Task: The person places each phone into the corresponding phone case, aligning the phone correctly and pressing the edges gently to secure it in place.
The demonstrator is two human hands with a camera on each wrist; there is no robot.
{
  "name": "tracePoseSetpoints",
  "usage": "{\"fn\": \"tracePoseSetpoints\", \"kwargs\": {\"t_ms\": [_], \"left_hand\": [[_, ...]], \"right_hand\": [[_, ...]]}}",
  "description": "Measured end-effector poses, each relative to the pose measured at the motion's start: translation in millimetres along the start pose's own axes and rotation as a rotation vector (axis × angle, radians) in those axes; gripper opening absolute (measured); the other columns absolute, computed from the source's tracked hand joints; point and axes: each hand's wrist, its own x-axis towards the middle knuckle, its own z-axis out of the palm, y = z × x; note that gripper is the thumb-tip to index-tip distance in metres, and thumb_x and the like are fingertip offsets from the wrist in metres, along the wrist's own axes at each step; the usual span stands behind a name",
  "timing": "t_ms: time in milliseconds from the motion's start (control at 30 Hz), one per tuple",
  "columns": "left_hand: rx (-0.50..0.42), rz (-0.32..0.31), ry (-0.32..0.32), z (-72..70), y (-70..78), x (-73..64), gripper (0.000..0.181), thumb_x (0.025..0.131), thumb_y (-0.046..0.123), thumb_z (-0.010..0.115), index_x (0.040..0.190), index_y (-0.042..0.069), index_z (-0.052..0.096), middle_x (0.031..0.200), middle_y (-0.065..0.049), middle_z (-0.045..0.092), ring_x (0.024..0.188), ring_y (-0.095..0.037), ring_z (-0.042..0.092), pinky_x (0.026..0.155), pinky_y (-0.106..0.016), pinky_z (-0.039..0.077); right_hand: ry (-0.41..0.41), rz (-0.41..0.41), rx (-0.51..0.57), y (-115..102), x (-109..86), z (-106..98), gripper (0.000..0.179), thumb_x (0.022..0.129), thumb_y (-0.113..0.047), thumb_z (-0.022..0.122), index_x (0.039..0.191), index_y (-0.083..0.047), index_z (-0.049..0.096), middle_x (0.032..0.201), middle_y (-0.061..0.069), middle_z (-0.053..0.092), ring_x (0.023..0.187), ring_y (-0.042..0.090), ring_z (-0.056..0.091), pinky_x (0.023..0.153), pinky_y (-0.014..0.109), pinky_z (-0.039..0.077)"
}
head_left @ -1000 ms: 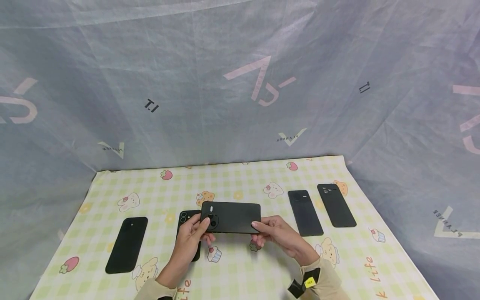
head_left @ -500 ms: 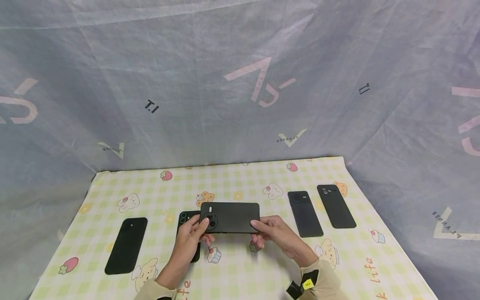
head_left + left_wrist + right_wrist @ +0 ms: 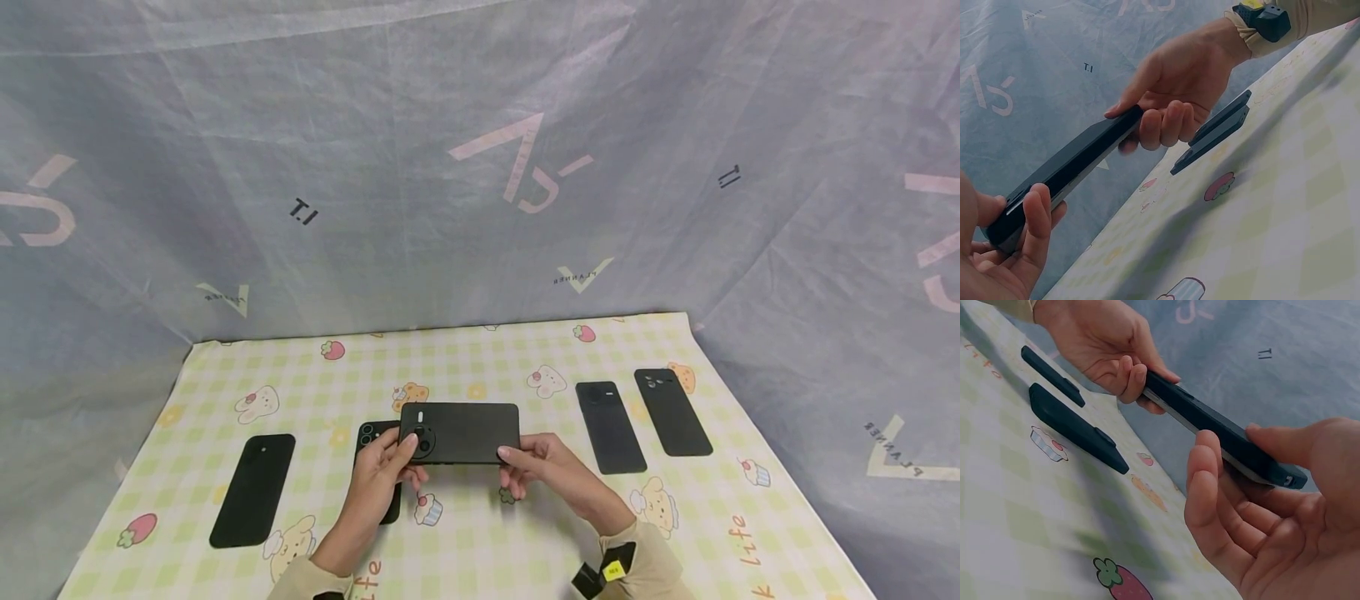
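Both hands hold a black phone (image 3: 468, 433) level above the table, its back with a round camera ring and a small pale strip facing up. My left hand (image 3: 375, 473) grips the camera end, thumb on top beside the ring and fingers underneath. At the other end my right hand (image 3: 558, 475) pinches the phone, thumb on the near corner. Along the edge of the phone (image 3: 1229, 428) in the right wrist view, a lighter grey layer shows below the dark upper part. Another black phone (image 3: 392, 504), with stacked round lenses, lies partly hidden under my left hand.
A black phone (image 3: 253, 492) lies at the left on the checked tablecloth (image 3: 480, 542). To the right lie a dark phone-shaped panel (image 3: 613, 433) and a black phone or case (image 3: 675, 417) with several lens openings. A grey fabric curtain (image 3: 420, 167) hangs behind the table.
My right thumb and fingers have shifted slightly left along the phone's near edge. The phone stays nearly in place, and the left hand keeps its grip.
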Motion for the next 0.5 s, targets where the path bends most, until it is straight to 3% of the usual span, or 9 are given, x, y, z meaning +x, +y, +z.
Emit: {"fn": "tracePoseSetpoints", "kwargs": {"t_ms": [167, 500], "left_hand": [[-0.006, -0.012, 0.004, 0.2, -1.0, 0.0, 0.035, 0.112, 0.019, 0.061, 0.133, -0.008, 0.062, 0.089, -0.028, 0.072, 0.067, -0.027, 0.070, 0.065, -0.029, 0.060], [-0.010, -0.003, -0.003, -0.8, -1.3, 0.2, 0.034, 0.112, 0.020, 0.061, 0.132, -0.008, 0.062, 0.090, -0.030, 0.071, 0.067, -0.022, 0.069, 0.064, -0.029, 0.060]], "right_hand": [[0.015, -0.001, -0.019, 0.3, 0.5, 1.3, 0.040, 0.112, -0.027, 0.061, 0.100, 0.010, 0.069, 0.084, 0.005, 0.074, 0.065, 0.013, 0.065, 0.068, 0.028, 0.059], [0.005, -0.073, -0.031, 2.3, 2.3, 1.3, 0.043, 0.113, -0.022, 0.060, 0.097, 0.017, 0.064, 0.080, 0.005, 0.070, 0.063, 0.013, 0.064, 0.067, 0.030, 0.059]]}}
